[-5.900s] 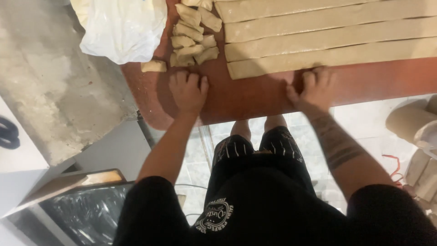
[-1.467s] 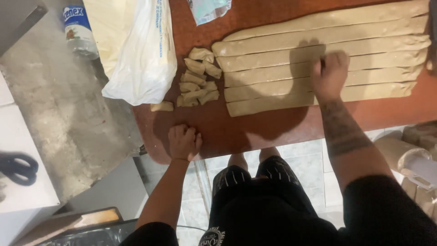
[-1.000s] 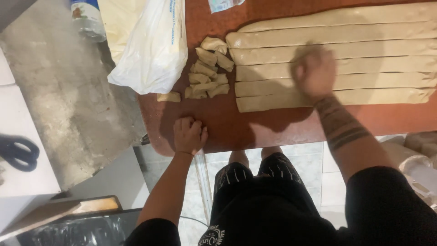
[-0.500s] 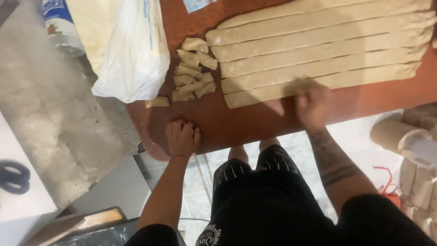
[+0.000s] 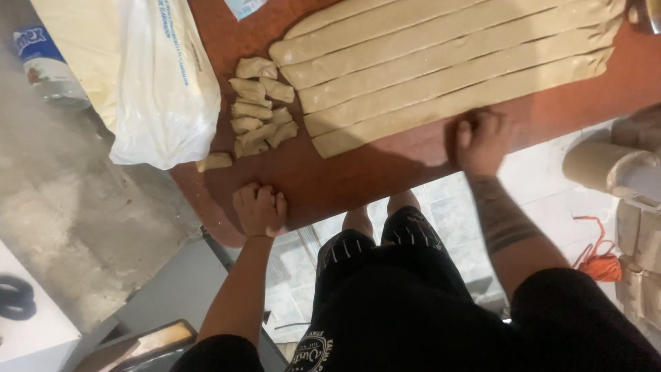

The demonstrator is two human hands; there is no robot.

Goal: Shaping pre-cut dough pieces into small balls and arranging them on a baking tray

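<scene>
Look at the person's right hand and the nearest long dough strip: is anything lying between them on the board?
Nothing visible does. The right hand rests on the red-brown board right at the edge of the nearest dough strip, with only bare board around it.

Dough strips (image 5: 441, 76) lie on the table (image 5: 358, 172), cut pieces (image 5: 258, 107) to their left (bag (image 5: 148, 83) beyond).
</scene>
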